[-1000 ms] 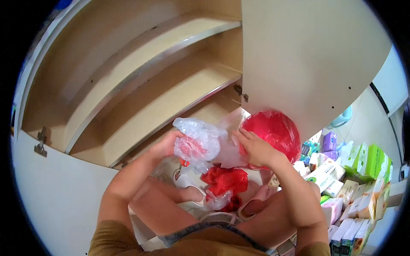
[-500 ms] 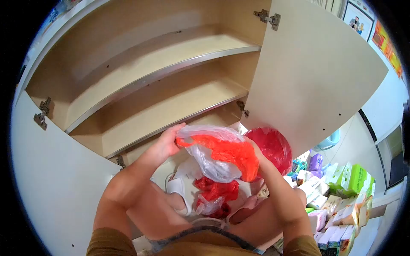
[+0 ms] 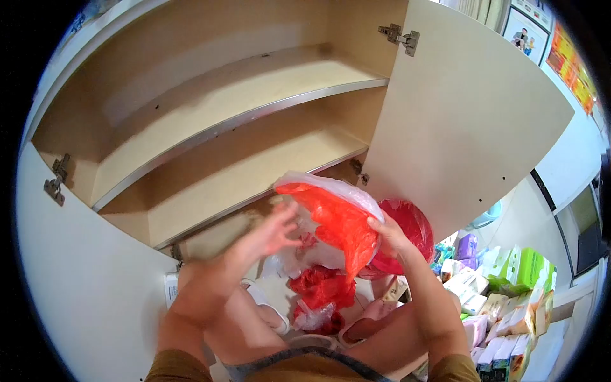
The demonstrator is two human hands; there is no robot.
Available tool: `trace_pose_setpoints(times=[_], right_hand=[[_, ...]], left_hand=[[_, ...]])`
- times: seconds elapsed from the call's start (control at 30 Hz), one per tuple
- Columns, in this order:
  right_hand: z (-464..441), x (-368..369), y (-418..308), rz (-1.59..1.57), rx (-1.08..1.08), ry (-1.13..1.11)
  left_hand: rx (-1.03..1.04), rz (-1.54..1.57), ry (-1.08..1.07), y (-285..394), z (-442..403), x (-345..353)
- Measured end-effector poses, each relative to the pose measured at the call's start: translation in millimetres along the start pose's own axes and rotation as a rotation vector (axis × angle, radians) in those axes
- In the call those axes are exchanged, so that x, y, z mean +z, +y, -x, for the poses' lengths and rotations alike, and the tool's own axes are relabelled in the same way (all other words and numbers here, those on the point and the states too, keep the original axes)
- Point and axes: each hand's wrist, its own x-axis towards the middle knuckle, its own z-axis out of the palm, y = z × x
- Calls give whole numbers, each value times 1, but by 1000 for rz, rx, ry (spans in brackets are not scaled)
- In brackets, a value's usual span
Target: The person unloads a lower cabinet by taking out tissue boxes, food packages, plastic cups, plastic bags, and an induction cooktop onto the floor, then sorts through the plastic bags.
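My right hand is closed on the side of a red and white plastic bag, which hangs spread out in front of the cabinet. My left hand is off the bag, just to its left, with fingers apart and a little blurred. Below, between my feet, a crumpled heap of red plastic bags lies on the floor, with a clear crumpled bag at its near side. Behind my right hand stands a red bin with a plastic liner.
An open cabinet with shelves stands ahead; its right door and left door are swung wide. Many tissue packs are piled on the floor at right, near a light blue basin. White slippers are on my feet.
My left hand has let go of the bag and moved down, opening its fingers. My right hand still holds the bag, which now hangs more tilted, its lower end pointing down.
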Motion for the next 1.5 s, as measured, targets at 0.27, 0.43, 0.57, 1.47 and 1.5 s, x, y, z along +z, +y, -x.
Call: trace_pose_setpoints(times=[0.27, 0.43, 0.57, 1.47, 1.5], right_hand=[[-4, 14, 11, -80, 112, -10], [-16, -19, -6, -190, -79, 229], [-13, -29, -18, -223, -129, 372], [-14, -46, -16, 820, -356, 611], [-16, -48, -15, 820, -347, 607]], left_hand=[[237, -175, -102, -35, -14, 17], [235, -405, 79, 2, -22, -25], [280, -530, 164, 16, -12, -39], [414, -953, 462, 29, -46, -65], [405, -952, 465, 26, -47, -68]])
